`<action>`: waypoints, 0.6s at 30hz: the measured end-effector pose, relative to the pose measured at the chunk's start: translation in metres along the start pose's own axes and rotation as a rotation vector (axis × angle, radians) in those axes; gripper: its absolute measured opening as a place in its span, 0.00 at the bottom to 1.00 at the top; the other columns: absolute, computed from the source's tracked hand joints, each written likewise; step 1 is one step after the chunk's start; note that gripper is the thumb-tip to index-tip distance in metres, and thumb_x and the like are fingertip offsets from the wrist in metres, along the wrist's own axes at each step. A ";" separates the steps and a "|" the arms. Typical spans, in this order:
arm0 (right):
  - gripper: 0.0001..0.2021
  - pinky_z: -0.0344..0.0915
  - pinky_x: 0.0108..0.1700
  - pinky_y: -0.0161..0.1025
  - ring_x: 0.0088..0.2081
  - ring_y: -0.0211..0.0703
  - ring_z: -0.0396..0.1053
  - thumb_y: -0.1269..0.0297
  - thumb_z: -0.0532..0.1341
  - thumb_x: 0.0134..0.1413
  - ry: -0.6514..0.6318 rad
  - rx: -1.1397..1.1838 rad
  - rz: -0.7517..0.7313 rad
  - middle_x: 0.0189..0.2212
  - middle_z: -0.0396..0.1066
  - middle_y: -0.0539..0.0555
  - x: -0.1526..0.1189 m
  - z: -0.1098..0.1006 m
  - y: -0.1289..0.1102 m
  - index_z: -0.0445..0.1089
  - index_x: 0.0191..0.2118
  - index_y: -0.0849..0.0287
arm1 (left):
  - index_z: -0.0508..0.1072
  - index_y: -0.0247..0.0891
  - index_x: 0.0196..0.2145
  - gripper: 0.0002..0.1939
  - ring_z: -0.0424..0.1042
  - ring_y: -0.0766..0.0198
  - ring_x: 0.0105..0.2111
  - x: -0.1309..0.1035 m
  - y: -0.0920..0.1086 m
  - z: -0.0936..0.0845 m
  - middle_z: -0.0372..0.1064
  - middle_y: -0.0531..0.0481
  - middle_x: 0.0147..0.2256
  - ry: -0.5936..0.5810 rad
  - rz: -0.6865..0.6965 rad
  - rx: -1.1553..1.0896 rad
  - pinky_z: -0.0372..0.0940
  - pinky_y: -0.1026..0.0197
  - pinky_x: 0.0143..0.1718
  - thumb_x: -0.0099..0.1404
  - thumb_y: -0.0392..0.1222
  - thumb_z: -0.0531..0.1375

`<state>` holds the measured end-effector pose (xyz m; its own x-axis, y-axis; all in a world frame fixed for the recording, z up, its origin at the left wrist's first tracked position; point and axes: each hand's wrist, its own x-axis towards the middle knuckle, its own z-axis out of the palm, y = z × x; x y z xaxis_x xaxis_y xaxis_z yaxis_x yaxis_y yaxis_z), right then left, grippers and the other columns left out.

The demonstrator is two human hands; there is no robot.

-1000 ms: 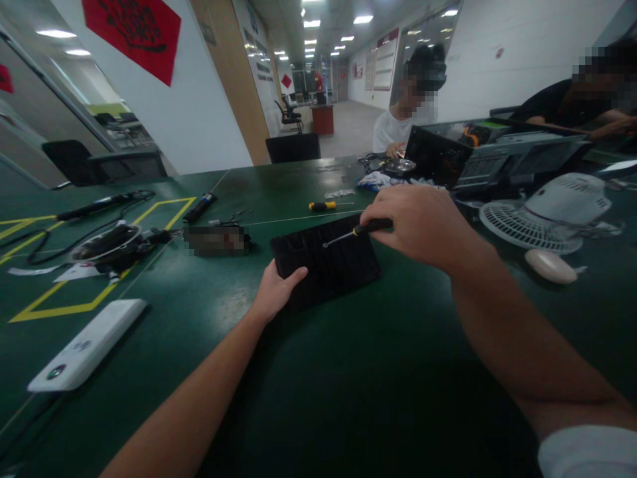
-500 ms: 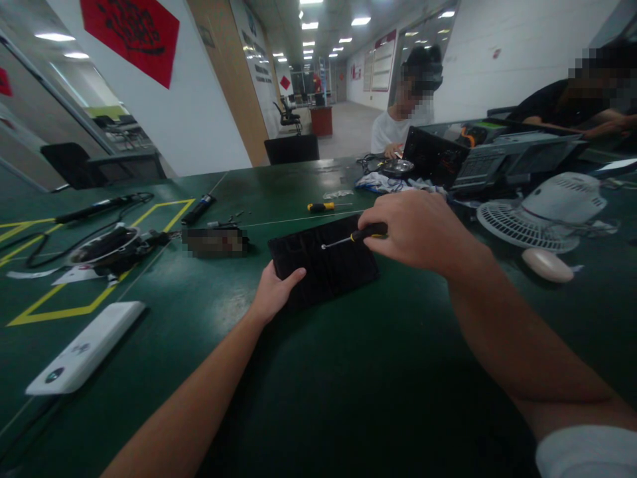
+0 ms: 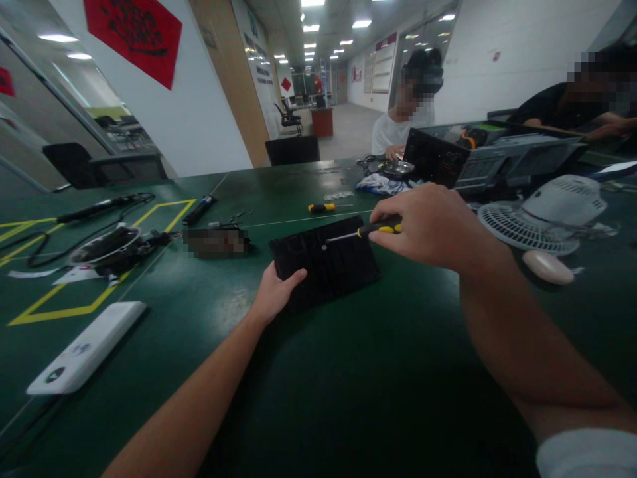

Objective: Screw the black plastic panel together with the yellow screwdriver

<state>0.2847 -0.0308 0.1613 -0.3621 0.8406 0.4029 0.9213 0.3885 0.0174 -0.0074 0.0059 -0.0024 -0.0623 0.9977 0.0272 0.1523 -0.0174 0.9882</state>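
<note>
A flat black rectangular panel with raised ridges lies tilted on the green table. My left hand grips its left edge, thumb on top. In my right hand is a screwdriver with a black and yellow handle, fingers wrapped around it. Its thin metal shaft points left over the panel, the tip just above a small pale round spot near the middle. Whether the tip touches the panel, I cannot tell. A second yellow and black screwdriver lies on the table beyond the panel.
Left of the panel are a blurred-out item, cables and a white power strip. On the right stand a white fan, a pale computer mouse and an open computer case. Two people sit across the table.
My right hand and the screwdriver have moved slightly up and to the right, its tip lifting off the pale round spot. My left hand and the panel stay in place.
</note>
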 end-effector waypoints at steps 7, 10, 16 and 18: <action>0.13 0.61 0.41 0.47 0.41 0.56 0.77 0.56 0.64 0.59 -0.019 0.016 -0.025 0.38 0.83 0.57 0.004 0.009 -0.002 0.84 0.43 0.53 | 0.73 0.37 0.54 0.28 0.80 0.45 0.54 -0.001 0.000 -0.001 0.80 0.38 0.54 -0.016 0.011 0.008 0.73 0.39 0.59 0.59 0.44 0.73; 0.13 0.61 0.41 0.47 0.41 0.56 0.77 0.56 0.64 0.59 -0.034 0.029 -0.022 0.39 0.83 0.57 0.006 0.012 -0.003 0.84 0.44 0.53 | 0.73 0.37 0.54 0.27 0.80 0.46 0.54 -0.001 -0.001 -0.001 0.80 0.39 0.53 -0.017 0.015 0.032 0.74 0.40 0.58 0.59 0.44 0.72; 0.13 0.62 0.41 0.46 0.40 0.55 0.77 0.56 0.64 0.60 -0.036 0.021 -0.022 0.38 0.83 0.57 0.006 0.012 -0.003 0.84 0.44 0.53 | 0.72 0.37 0.55 0.29 0.80 0.45 0.54 -0.001 -0.001 -0.002 0.79 0.38 0.54 -0.025 0.015 0.022 0.73 0.40 0.59 0.58 0.46 0.73; 0.13 0.61 0.40 0.46 0.39 0.54 0.76 0.56 0.64 0.60 -0.041 0.012 -0.017 0.38 0.83 0.57 0.005 0.012 -0.003 0.84 0.44 0.53 | 0.72 0.37 0.54 0.29 0.80 0.45 0.54 -0.001 -0.001 -0.002 0.79 0.38 0.54 -0.025 0.014 0.018 0.73 0.39 0.59 0.58 0.46 0.73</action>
<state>0.2783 -0.0229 0.1520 -0.3833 0.8484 0.3650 0.9132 0.4073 0.0124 -0.0097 0.0042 -0.0028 -0.0356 0.9987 0.0375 0.1706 -0.0309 0.9849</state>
